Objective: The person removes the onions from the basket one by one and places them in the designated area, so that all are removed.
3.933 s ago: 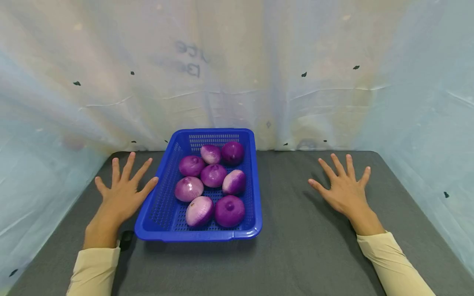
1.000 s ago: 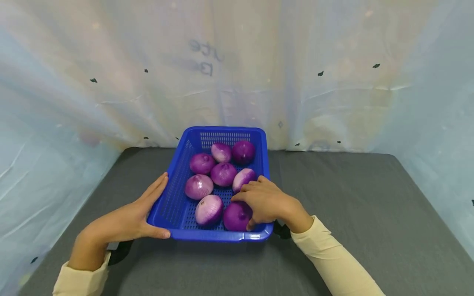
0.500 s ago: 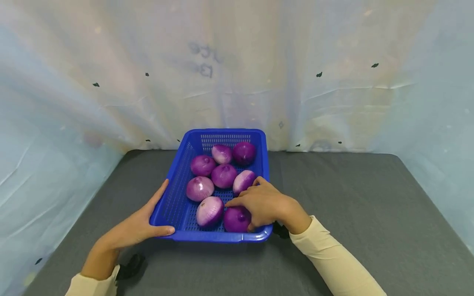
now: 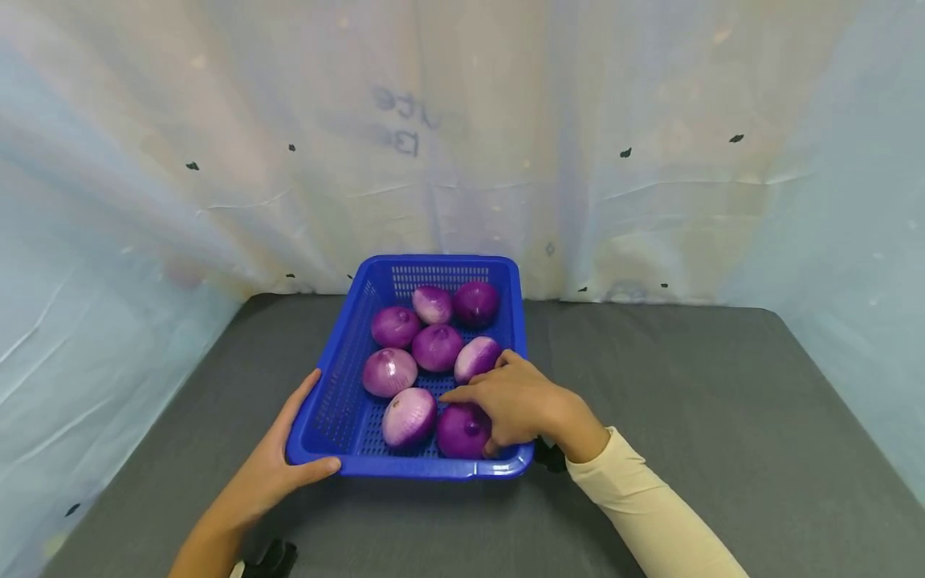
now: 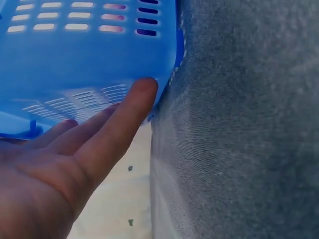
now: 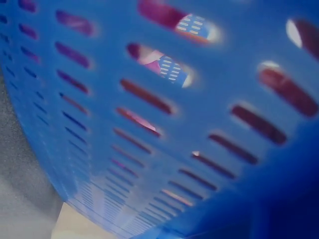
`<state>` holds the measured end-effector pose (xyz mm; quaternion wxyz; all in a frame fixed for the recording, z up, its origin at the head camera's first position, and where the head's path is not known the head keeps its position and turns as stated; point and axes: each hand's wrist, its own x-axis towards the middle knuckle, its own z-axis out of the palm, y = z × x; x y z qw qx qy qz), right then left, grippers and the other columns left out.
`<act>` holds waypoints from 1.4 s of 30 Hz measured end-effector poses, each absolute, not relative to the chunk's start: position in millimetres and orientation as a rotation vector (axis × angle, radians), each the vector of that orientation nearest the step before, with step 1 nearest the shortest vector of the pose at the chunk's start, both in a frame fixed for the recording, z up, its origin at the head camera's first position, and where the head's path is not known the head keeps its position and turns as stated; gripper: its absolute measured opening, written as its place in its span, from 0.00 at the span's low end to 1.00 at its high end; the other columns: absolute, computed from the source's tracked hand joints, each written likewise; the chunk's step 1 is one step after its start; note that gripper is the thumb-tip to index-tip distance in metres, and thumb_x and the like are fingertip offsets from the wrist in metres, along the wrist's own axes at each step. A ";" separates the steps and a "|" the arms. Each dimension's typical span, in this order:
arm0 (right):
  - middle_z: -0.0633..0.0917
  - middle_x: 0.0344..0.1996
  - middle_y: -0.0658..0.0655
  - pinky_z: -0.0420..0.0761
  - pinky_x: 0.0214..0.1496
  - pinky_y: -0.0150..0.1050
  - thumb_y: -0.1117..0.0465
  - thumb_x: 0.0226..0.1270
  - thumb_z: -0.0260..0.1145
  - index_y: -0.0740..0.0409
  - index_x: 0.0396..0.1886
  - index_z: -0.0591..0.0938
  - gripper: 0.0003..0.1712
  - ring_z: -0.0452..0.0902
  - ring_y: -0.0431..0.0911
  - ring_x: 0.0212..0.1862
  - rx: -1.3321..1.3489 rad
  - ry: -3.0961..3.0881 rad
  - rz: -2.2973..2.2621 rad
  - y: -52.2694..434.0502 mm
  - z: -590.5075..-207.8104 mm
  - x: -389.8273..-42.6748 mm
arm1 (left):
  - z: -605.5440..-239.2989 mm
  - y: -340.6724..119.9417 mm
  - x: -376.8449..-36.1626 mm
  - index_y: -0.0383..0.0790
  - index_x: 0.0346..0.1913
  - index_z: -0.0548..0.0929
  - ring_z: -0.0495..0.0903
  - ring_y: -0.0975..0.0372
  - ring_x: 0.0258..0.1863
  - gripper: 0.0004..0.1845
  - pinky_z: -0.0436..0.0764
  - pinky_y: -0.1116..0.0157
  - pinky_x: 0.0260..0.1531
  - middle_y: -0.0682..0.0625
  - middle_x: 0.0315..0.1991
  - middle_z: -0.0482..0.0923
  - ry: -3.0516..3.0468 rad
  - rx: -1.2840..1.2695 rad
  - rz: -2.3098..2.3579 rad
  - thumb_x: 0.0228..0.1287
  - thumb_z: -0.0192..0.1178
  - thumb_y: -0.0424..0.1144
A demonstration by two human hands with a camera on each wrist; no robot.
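A blue slotted plastic basket (image 4: 405, 466) holds several purple onions, among them a pale-sided onion (image 4: 409, 417) at the front. My left hand (image 4: 278, 457) spans the basket's near left corner, thumb on the front rim. In the left wrist view, its fingers (image 5: 117, 127) lie fairly straight along the outer wall. Inside the basket's front right corner, my right hand (image 4: 523, 405) grips a dark purple onion (image 4: 461, 431), index finger over its far side and thumb at its near right. Basket wall fills the right wrist view, hiding that hand.
The basket stands on a dark grey table (image 4: 672, 417). Behind and at both sides hangs a pale plastic sheet (image 4: 462, 160) with faint marker writing. Another onion (image 4: 477, 359) lies close to my right hand's knuckles.
From spread out on either side, my hands have come to the basket: the left to its near left corner, the right inside onto an onion. Lately the left wrist has shifted nearer and right.
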<state>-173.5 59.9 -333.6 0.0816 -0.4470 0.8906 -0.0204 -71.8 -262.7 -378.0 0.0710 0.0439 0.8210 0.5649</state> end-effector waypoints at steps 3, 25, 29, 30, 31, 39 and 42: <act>0.87 0.53 0.45 0.67 0.57 0.48 0.42 0.43 0.80 0.34 0.67 0.77 0.46 0.79 0.38 0.56 -1.348 2.684 -0.085 61.8 -333.9 -174.1 | -376.4 -261.6 -68.9 0.67 0.79 0.41 0.70 0.60 0.61 0.55 0.77 0.71 0.49 0.38 0.78 0.43 2.438 0.141 1.720 0.62 0.66 0.33; 0.74 0.65 0.46 0.78 0.62 0.44 0.43 0.53 0.75 0.44 0.72 0.71 0.46 0.73 0.42 0.63 -1.190 2.585 -0.839 87.2 -311.9 -181.6 | -373.7 -263.3 -65.6 0.71 0.78 0.39 0.60 0.37 0.69 0.51 0.77 0.73 0.46 0.37 0.79 0.40 2.420 0.066 1.687 0.67 0.61 0.37; 0.73 0.66 0.46 0.78 0.61 0.47 0.42 0.54 0.75 0.40 0.73 0.70 0.45 0.73 0.43 0.64 -1.123 2.630 -0.959 105.2 -298.3 -185.4 | -372.7 -263.6 -65.0 0.71 0.78 0.39 0.62 0.40 0.68 0.49 0.77 0.72 0.46 0.37 0.79 0.42 2.464 0.072 1.651 0.68 0.60 0.37; 0.73 0.66 0.45 0.78 0.61 0.48 0.42 0.54 0.75 0.39 0.73 0.70 0.45 0.72 0.43 0.65 -1.105 2.640 -0.978 109.9 -295.8 -186.2 | -372.5 -263.9 -64.7 0.71 0.78 0.39 0.63 0.43 0.68 0.49 0.77 0.72 0.46 0.37 0.78 0.43 2.481 0.077 1.636 0.69 0.60 0.37; 0.73 0.66 0.45 0.77 0.62 0.49 0.42 0.54 0.75 0.39 0.73 0.69 0.46 0.72 0.43 0.66 -1.087 2.651 -0.994 114.6 -293.7 -187.1 | -372.3 -264.2 -64.4 0.71 0.78 0.39 0.65 0.47 0.67 0.48 0.77 0.72 0.47 0.38 0.78 0.43 2.497 0.082 1.618 0.69 0.59 0.38; 0.75 0.64 0.50 0.80 0.54 0.45 0.44 0.55 0.76 0.46 0.74 0.68 0.47 0.77 0.44 0.56 -0.904 2.740 -1.112 139.1 -286.1 -195.5 | -370.9 -262.9 -61.6 0.69 0.79 0.43 0.72 0.64 0.63 0.45 0.76 0.74 0.49 0.38 0.77 0.53 2.719 0.153 1.372 0.71 0.59 0.41; 0.76 0.62 0.52 0.79 0.52 0.44 0.44 0.55 0.76 0.48 0.75 0.68 0.48 0.78 0.44 0.54 -0.865 2.763 -1.126 142.1 -285.4 -199.4 | -369.8 -261.4 -58.8 0.70 0.79 0.43 0.72 0.49 0.65 0.45 0.76 0.73 0.50 0.38 0.77 0.57 2.862 0.143 1.197 0.70 0.60 0.45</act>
